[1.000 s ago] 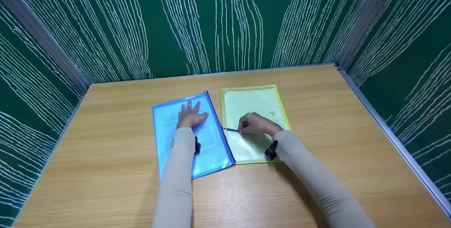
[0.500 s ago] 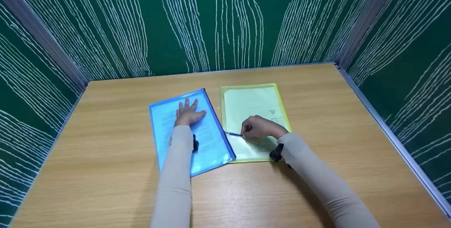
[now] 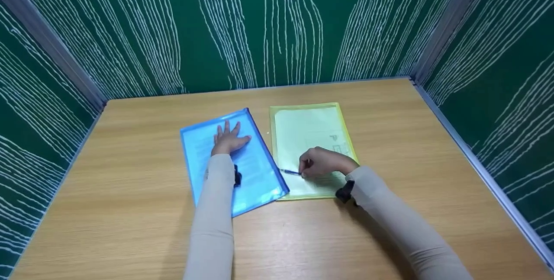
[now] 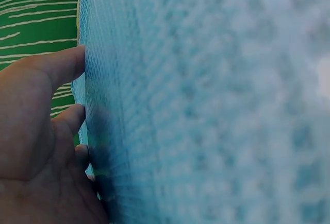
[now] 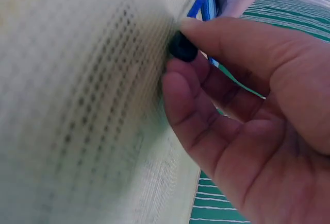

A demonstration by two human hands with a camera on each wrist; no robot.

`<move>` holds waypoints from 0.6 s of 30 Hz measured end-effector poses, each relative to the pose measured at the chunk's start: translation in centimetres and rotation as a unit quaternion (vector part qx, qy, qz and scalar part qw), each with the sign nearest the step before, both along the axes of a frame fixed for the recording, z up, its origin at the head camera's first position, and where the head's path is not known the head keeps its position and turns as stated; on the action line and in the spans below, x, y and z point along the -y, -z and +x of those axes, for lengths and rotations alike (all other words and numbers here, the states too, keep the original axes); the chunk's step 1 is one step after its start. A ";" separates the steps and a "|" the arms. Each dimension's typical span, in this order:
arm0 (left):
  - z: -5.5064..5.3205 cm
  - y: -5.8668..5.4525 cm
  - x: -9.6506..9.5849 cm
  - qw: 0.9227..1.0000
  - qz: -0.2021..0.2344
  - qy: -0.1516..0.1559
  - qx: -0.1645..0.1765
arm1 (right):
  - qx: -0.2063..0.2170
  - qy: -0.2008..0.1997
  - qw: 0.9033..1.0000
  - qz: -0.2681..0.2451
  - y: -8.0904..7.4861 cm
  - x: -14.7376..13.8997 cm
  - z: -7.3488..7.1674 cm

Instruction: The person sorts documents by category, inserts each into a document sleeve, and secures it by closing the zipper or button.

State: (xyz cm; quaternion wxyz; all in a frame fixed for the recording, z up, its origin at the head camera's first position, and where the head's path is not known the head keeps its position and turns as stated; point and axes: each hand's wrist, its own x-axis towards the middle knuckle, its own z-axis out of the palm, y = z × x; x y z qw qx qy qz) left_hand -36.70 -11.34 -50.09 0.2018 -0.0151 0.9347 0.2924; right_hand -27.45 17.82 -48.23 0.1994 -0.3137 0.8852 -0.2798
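Note:
A blue mesh zip pouch (image 3: 255, 185) with papers inside lies tilted on the table. My left hand (image 3: 229, 142) rests flat on its upper part with fingers spread; the left wrist view shows the fingertips against the mesh (image 4: 180, 100). Along the pouch's right edge runs a dark blue zip (image 3: 283, 181). Between thumb and fingers my right hand (image 3: 322, 162) pinches the zip pull (image 3: 291, 172), drawn out to the right of that edge. In the right wrist view the pull has a blue cord (image 5: 195, 7) and a black end (image 5: 183, 47).
Under the right hand lies a yellow-edged mesh pouch (image 3: 303, 120) with printed paper inside, partly overlapped by the blue one. The wooden table (image 3: 130, 176) is bounded by green panels (image 3: 294, 33) with white lines at the back and sides.
My right hand has moved toward the near end of the blue pouch, carrying the zip pull along its edge. The blue pouch and my left hand have shifted slightly left.

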 end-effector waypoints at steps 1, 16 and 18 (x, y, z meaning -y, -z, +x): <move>0.0 0.0 0.1 1.000 0.001 -0.003 0.001 | 0.004 -0.002 1.000 0.001 0.0 -0.2 0.1; 0.1 -0.3 1.4 1.000 0.013 -0.003 -0.005 | 0.022 -0.050 0.998 0.000 0.2 -2.4 1.1; 0.1 -0.3 1.5 1.000 0.013 -0.003 -0.005 | 0.027 -0.050 0.998 -0.002 0.1 -2.7 1.3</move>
